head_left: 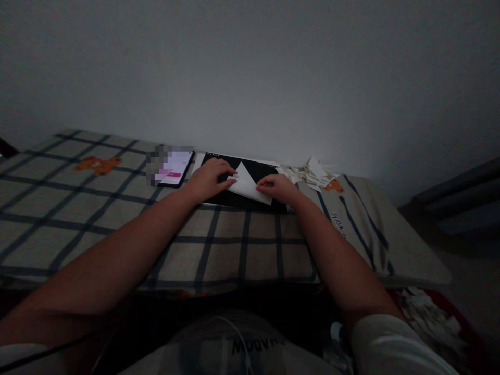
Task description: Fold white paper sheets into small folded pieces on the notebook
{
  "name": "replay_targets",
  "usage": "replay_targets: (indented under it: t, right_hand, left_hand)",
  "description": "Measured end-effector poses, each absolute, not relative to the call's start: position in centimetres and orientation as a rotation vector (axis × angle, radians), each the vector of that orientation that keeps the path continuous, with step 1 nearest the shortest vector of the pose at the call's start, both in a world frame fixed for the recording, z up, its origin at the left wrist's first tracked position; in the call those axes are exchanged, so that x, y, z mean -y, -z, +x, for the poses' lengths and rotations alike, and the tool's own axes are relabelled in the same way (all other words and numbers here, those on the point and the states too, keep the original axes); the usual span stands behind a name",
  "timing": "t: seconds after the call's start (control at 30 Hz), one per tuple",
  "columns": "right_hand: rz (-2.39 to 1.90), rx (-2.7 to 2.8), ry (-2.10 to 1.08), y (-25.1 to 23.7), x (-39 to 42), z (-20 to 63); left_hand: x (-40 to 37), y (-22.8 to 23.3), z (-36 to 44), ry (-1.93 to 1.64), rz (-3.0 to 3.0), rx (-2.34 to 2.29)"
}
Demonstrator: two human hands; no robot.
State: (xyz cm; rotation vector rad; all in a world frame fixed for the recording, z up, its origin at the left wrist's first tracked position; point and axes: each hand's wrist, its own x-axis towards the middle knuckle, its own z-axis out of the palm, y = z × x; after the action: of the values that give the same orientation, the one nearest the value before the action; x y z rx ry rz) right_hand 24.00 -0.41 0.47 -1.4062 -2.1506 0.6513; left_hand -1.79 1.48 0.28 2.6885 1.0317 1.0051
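Between the left forearm (113, 271) and the right forearm (339, 250), the checked desk cloth (242, 245) leaves open passage along the near side; more room lies left of the tablet (175, 162). The wall (250, 78) bars the far side. Over the black board (262, 169), the left hand (211, 178) and right hand (279, 187) leave only a narrow gap, and a paper heap (314, 173) crowds the right hand's outer side

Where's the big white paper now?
In the head view, the white paper lies on the black board near the picture's middle, between the left hand and the right hand.
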Motion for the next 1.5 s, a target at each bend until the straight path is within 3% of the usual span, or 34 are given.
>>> replay_targets:
  t: [0.1, 0.33, 0.63, 0.9, 1.5]
  right_hand:
    - [-1.481, 2.077, -0.617, -0.1, 0.1, 23.9]
    - [-1.447, 2.109, -0.613, 0.7, -0.3, 24.0]
    - [-1.438, 2.283, -0.635, 0.2, 0.2, 23.8]
    - [-1.117, 2.432, -0.312, 0.7, -0.1, 23.7]
    - [-1.004, 2.440, -0.333, 0.9, 0.0, 23.0]
  left_hand:
    - [-1.3, -0.5, -1.8, -1.033, 2.714, -0.958]
    - [-1.4, 0.4, -1.2, -0.704, 2.850, -0.654]
    - [-1.8, 0.6, -1.4, -0.690, 2.891, -0.868]
    - [-1.4, 0.5, -1.3, -0.547, 2.869, -1.101]
    - [0.1, 0.2, -0.1, -0.371, 2.772, -1.319]
